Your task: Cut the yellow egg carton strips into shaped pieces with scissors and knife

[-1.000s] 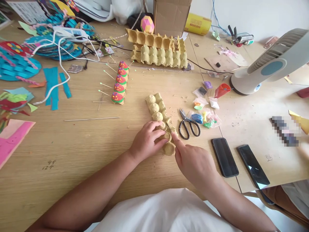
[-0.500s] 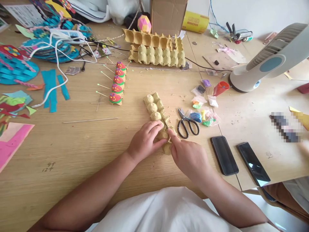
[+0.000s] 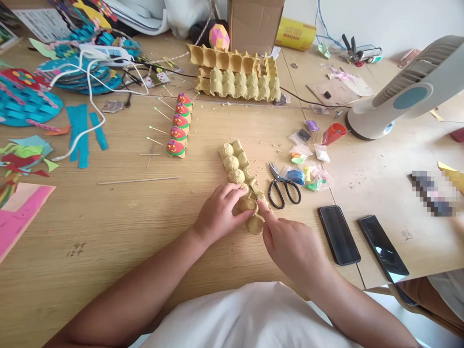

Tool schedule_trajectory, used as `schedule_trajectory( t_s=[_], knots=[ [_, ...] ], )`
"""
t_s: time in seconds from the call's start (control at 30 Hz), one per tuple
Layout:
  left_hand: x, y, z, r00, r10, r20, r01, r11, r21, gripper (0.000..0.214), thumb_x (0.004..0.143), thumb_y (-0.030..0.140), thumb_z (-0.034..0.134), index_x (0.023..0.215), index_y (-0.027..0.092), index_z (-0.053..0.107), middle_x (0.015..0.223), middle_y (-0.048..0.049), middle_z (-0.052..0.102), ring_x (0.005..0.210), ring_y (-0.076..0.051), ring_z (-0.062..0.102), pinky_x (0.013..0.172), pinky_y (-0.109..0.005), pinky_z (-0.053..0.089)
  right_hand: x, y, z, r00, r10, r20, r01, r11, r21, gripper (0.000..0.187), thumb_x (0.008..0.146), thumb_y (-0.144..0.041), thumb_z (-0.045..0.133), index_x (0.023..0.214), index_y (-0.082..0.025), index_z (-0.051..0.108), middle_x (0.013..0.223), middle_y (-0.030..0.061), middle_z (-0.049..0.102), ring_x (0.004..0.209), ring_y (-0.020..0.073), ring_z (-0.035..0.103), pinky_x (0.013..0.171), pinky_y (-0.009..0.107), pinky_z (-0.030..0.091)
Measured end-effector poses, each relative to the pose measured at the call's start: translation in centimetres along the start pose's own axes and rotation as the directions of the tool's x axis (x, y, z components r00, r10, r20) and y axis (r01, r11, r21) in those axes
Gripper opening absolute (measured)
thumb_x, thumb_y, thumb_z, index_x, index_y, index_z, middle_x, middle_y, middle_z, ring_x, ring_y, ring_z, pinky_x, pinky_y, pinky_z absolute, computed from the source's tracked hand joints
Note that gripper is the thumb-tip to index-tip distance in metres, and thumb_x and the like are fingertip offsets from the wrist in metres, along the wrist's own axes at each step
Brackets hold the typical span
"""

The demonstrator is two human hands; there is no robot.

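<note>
A strip of yellowish egg carton (image 3: 232, 163) with two rows of cups lies lengthwise on the table in front of me. My left hand (image 3: 222, 210) grips its near part, thumb and fingers around a cup. My right hand (image 3: 290, 237) is at the carton's right side, index finger stretched along it and the other fingers curled. Something thin and dark shows at that fingertip; what the hand holds is hidden. Black-handled scissors (image 3: 280, 185) lie partly open just right of the carton. To the far left stands a row of painted red-and-green carton cups (image 3: 177, 126) with green-tipped sticks.
More egg cartons (image 3: 242, 83) lie at the back. Bags of coloured clay (image 3: 295, 176) and a red cup (image 3: 333, 132) stand right of the scissors. Two phones (image 3: 339, 236) lie nearer, a white fan (image 3: 395, 99) behind them. A wooden stick (image 3: 137, 180) lies to the left.
The whole view has shifted slightly, so everything appears a little further right. My right index finger has slid a little nearer to me along the carton; the left hand keeps its grip.
</note>
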State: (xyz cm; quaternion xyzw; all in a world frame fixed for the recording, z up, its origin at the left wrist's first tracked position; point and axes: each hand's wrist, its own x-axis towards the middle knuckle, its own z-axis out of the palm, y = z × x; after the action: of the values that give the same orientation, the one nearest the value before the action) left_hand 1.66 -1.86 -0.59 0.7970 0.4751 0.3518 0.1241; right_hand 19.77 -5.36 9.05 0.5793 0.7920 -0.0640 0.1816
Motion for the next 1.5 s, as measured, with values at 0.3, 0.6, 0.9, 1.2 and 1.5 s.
schedule_trajectory(
  t_s=[0.3, 0.6, 0.9, 1.2, 1.5],
  knots=[
    [0.04, 0.00, 0.08, 1.000, 0.008, -0.007, -0.008, 1.000, -0.003, 0.045, 0.086, 0.039, 0.072, 0.123, 0.019, 0.057, 0.118, -0.0121, 0.064, 0.113, -0.026, 0.062, 0.099, -0.043, 0.054, -0.05, 0.39, 0.42, 1.000, -0.008, 0.001, 0.008, 1.000, 0.001, 0.056, 0.101, -0.026, 0.039, 0.157, -0.025, 0.035, 0.073, 0.0010, 0.075, 0.062, 0.0185, 0.071, 0.047, 0.028, 0.031],
    [0.04, 0.00, 0.10, 1.000, 0.024, -0.003, -0.024, 1.000, -0.019, 0.044, 0.086, 0.039, 0.072, 0.122, 0.020, 0.056, 0.117, -0.0116, 0.064, 0.114, -0.027, 0.062, 0.098, -0.043, 0.053, 0.33, 0.36, 0.09, 1.000, 0.003, 0.022, -0.003, 1.000, 0.009, 0.055, 0.102, -0.027, 0.036, 0.157, -0.024, 0.035, 0.075, 0.0023, 0.076, 0.064, 0.0190, 0.072, 0.048, 0.027, 0.034],
    [0.04, 0.04, 0.19, 1.000, 0.022, 0.000, -0.022, 1.000, -0.022, 0.044, 0.086, 0.040, 0.072, 0.122, 0.020, 0.056, 0.117, -0.0117, 0.064, 0.113, -0.027, 0.061, 0.098, -0.044, 0.053, 0.60, 0.39, -0.13, 0.999, 0.018, 0.029, -0.018, 1.000, 0.004, 0.054, 0.102, -0.028, 0.037, 0.156, -0.024, 0.036, 0.076, 0.0026, 0.077, 0.065, 0.0194, 0.072, 0.049, 0.026, 0.035],
    [0.09, 0.06, 0.04, 1.000, 0.019, 0.019, -0.018, 0.999, -0.041, 0.044, 0.087, 0.040, 0.072, 0.123, 0.020, 0.055, 0.117, -0.0118, 0.064, 0.113, -0.027, 0.061, 0.098, -0.045, 0.053, 0.31, 0.43, 0.47, 0.999, 0.011, 0.037, -0.008, 0.998, -0.062, 0.055, 0.103, -0.029, 0.037, 0.158, -0.024, 0.032, 0.074, 0.0040, 0.076, 0.064, 0.0193, 0.073, 0.047, 0.025, 0.033],
    [0.00, 0.06, 0.20, 0.999, 0.025, 0.020, -0.024, 0.999, -0.033, 0.044, 0.087, 0.039, 0.072, 0.123, 0.020, 0.055, 0.116, -0.0119, 0.064, 0.114, -0.027, 0.060, 0.098, -0.045, 0.053, -0.10, 0.49, 0.18, 0.997, -0.010, 0.077, 0.015, 0.997, -0.074, 0.058, 0.102, -0.023, 0.037, 0.159, -0.023, 0.029, 0.076, 0.0042, 0.076, 0.065, 0.0184, 0.073, 0.048, 0.026, 0.036]
  ],
)
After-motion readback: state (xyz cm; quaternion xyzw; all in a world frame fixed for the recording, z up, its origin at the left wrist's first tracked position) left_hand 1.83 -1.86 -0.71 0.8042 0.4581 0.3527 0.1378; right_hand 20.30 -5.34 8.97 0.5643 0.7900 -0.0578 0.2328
